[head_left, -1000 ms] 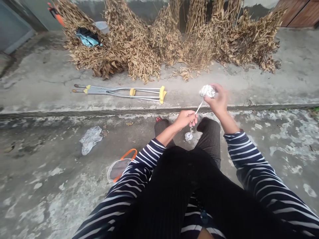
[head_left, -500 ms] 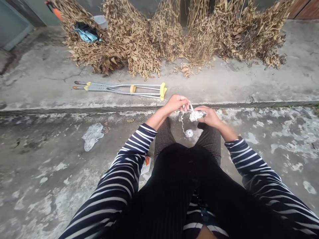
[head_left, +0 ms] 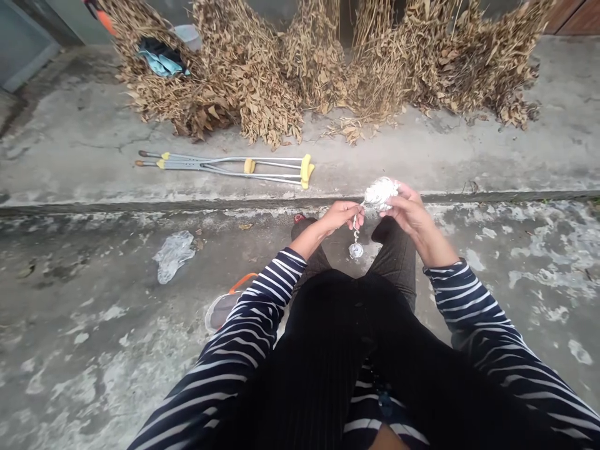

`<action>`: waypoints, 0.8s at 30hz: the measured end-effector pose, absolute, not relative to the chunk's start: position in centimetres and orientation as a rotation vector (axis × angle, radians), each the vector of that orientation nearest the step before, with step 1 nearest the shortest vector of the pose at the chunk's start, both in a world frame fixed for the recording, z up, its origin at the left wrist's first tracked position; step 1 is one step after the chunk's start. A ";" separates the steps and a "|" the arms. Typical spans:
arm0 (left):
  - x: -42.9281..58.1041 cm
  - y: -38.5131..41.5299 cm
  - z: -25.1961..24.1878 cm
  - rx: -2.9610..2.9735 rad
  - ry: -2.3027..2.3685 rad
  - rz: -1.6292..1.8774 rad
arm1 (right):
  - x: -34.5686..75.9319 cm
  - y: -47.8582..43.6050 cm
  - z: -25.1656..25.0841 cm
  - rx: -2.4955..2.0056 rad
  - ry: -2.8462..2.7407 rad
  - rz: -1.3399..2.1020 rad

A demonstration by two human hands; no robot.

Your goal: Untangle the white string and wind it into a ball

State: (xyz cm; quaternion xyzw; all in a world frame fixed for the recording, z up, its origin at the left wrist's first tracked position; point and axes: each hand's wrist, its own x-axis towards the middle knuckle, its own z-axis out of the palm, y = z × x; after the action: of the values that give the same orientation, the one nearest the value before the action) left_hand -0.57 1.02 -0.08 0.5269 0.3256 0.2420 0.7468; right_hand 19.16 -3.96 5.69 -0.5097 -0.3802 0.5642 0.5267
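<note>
My right hand (head_left: 409, 209) is closed around a bundle of white cord (head_left: 380, 192), held up in front of my knees. Just left of it, my left hand (head_left: 344, 214) pinches a white strand (head_left: 355, 226) that comes off the bundle. This strand hangs down from my fingers toward a small round white roll (head_left: 356, 250) between my legs. Whether that roll rests on the ground or hangs, I cannot tell. The strand looks twisted or looped in its lower part.
A pair of crutches (head_left: 225, 167) with yellow pads lies on the concrete ledge (head_left: 94, 178). Dried plants (head_left: 319, 69) stand along the wall behind. A crumpled clear plastic bag (head_left: 173, 255) lies left on the ground. A container with an orange handle (head_left: 242, 281) sits by my left sleeve.
My right hand has raised the cord bundle and turned it. My left hand has come down slightly and to the right, with the strand still pinched. The container at left shows more.
</note>
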 end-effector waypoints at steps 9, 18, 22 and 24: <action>-0.2 0.3 1.4 1.177 0.593 0.483 | 19.2 0.0 6.8 -1.374 -1.152 0.838; -2.5 1.2 3.1 1.217 0.567 0.421 | 22.1 0.5 4.6 -1.673 -1.925 0.284; -3.6 3.0 4.4 1.269 0.575 0.448 | 21.8 -1.3 3.7 -1.668 -2.148 0.581; -3.8 3.9 5.0 1.288 0.574 0.479 | 21.5 -2.3 3.9 -1.613 -2.130 0.898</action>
State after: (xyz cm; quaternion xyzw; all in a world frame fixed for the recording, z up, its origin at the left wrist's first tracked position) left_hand -3.76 3.88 5.04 0.5861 0.2612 0.2181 0.7353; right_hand 21.46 -2.29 3.89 -0.5649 -0.7457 0.3146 0.1608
